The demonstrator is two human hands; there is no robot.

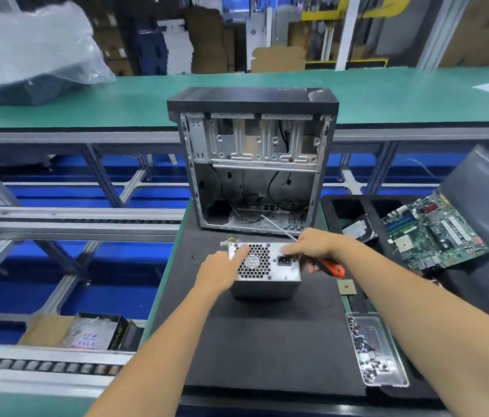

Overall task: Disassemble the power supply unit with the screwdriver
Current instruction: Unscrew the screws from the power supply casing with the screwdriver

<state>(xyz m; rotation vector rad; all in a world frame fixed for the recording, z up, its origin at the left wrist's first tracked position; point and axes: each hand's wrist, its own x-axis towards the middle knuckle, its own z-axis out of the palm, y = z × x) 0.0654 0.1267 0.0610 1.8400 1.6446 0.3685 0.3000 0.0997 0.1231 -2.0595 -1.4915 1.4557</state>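
Observation:
The silver power supply unit [267, 273] stands on the black mat [261, 335], its honeycomb fan grille and power socket facing up. My left hand [222, 267] rests on its left side, fingers straight over the grille's top left corner. My right hand [315, 246] grips an orange-and-black screwdriver [332, 266]; the handle points toward me on the right and the thin metal shaft runs up-left toward the case. The fingertips of that hand also touch the unit's top near the socket.
An emptied computer case [252, 164] stands open just behind the unit. On the right, a motherboard [435, 233] and a hard drive [357, 230] lie in a black tray. A clear screw tray [387, 356] and a CPU chip [346, 286] sit right of the mat. Conveyor rails run left.

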